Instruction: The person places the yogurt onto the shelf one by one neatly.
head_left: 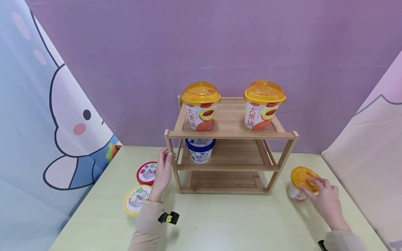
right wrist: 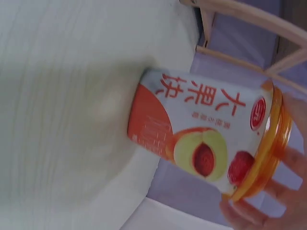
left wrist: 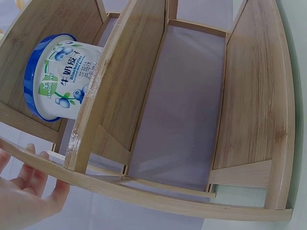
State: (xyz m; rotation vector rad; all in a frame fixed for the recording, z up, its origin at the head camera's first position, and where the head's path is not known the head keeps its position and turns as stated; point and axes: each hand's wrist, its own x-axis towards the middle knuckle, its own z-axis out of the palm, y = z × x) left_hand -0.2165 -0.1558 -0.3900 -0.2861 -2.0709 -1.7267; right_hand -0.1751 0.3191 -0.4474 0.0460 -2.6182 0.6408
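My left hand [head_left: 164, 169] is at the left front post of a three-level wooden shelf rack [head_left: 223, 167]; in the left wrist view its fingers [left wrist: 31, 175] curl around the post. On the right, my right hand [head_left: 325, 202] grips the orange domed lid of a fruit yogurt cup [right wrist: 192, 129] from above. This cup stands low over the table beside the rack's right side. Two like cups, a left one [head_left: 202, 111] and a right one [head_left: 262, 109], stand on the top level. A blueberry yogurt tub [left wrist: 64, 79] with a blue lid sits on the middle level, at its left.
Left of the rack, a red-lidded tub [head_left: 147, 173] and a yellow-lidded tub [head_left: 137, 199] stand on the pale table [head_left: 232, 223], close by my left forearm. A purple curtain [head_left: 141, 69] hangs behind, with a cartoon-printed cloth [head_left: 72, 115] on the left.
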